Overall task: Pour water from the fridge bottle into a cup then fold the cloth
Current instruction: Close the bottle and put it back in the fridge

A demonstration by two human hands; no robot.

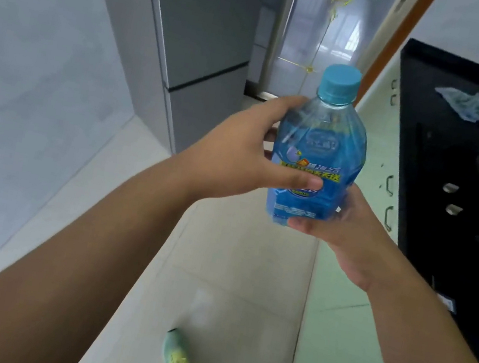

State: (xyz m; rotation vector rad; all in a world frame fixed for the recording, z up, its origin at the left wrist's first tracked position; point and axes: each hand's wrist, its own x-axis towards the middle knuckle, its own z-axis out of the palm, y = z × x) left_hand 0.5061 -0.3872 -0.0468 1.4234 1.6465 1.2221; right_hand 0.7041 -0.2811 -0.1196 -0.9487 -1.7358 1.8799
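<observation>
Pale floor tiles (pixel 235 275) run down a narrow kitchen, with a grey fridge (pixel 199 35) shut on the left and a black countertop (pixel 455 173) along the right, above light cabinet fronts with metal handles. Held up in the middle of the aisle is the blue-labelled water bottle (pixel 319 150), upright with a slight lean, its turquoise cap (pixel 340 82) on. The left hand (pixel 236 152) wraps its side, thumb laid across the label and fingers curled round the far side. The right hand (pixel 341 227) cups the bottle's bottom from below and to the right, fingers bent against it; how far they reach round is hidden. Two hands on one bottle looks like a handover or a steadying grip before the cap is twisted off, judging from the free top. A crumpled pale blue cloth (pixel 466 105) lies on the far part of the countertop, unfolded, well apart from the bottle. No cup shows here, so pouring is not yet possible in this spot. A foot in a green shoe (pixel 176 354) stands on the tiles below
</observation>
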